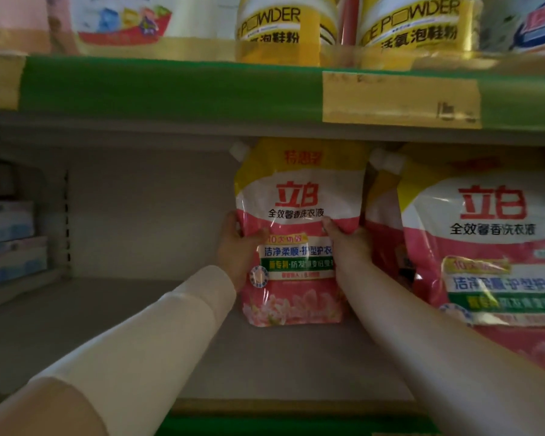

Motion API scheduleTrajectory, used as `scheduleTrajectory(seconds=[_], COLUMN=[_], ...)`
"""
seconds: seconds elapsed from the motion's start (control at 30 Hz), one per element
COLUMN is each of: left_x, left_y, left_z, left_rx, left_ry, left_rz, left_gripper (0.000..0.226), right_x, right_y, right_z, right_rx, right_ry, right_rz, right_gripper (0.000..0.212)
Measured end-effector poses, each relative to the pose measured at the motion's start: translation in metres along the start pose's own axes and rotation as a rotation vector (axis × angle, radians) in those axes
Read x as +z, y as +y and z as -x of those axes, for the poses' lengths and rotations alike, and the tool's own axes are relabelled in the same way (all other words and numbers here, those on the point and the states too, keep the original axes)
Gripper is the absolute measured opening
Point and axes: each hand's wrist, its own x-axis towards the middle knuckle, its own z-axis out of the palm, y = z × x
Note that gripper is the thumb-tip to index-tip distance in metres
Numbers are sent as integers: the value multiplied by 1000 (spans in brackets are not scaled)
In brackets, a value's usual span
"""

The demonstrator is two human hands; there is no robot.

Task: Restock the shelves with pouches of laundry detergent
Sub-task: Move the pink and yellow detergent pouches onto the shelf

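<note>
Forearms enter from the lower edge, the left in a cream long sleeve (158, 335) and the right bare. Both run up to a pink, white and yellow plastic detergent pouch (296, 190) with red characters on its front. Below the pouch, nearest the camera, a green shelf-front strip (296, 426) is cut off by the frame.

The pouch stands upright on a dull grey shelf board (123, 335), and its white corner spout (240, 150) sits just under the shelf above. The left hand (237, 247) grasps the pouch's left edge, thumb laid across the front, fingers wrapped behind and hidden. The right hand (348, 243) grasps the right edge likewise, thumb on the front, its other fingers out of sight behind the pouch.

Just right of the pouch stands a second identical pouch (491, 221), closer to the camera and cut off by the frame edge. Between the two, a third pouch (381, 225) shows only a pink sliver and a white spout.

Well left of the pouch, pale blue stacked cartons (10, 243) are blurred, their print unreadable. Behind the pouch is a plain grey back panel (145, 209) in dim light.

Above the pouch runs a green shelf edge (170, 86) bearing a yellow price label (400, 99) whose print is too smeared to read. Over it stand a yellow tub (280, 29) lettered "POWDER" and a second yellow tub (416, 29), both with their tops cut off.
</note>
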Motion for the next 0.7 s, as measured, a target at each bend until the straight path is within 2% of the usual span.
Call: scheduleTrajectory(seconds=[0.23, 0.4, 0.57, 0.7], left_x=[-2, -4, -3, -1], left_y=[-17, -28, -30, -29], left_z=[-28, -44, -55, -63], left_rx=[-55, -96, -99, -89], left_ry=[2, -2, 18, 40], left_rz=[-28, -71, -97, -106], left_gripper=[27, 25, 24, 29], right_x=[19, 28, 34, 33], right_y=[9, 8, 11, 15], right_z=[-25, -35, -43, -48], right_rx=[39, 129, 140, 128], right_ry=[69, 48, 84, 97], right_rz=[223, 165, 127, 94], right_gripper=[56, 50, 52, 45])
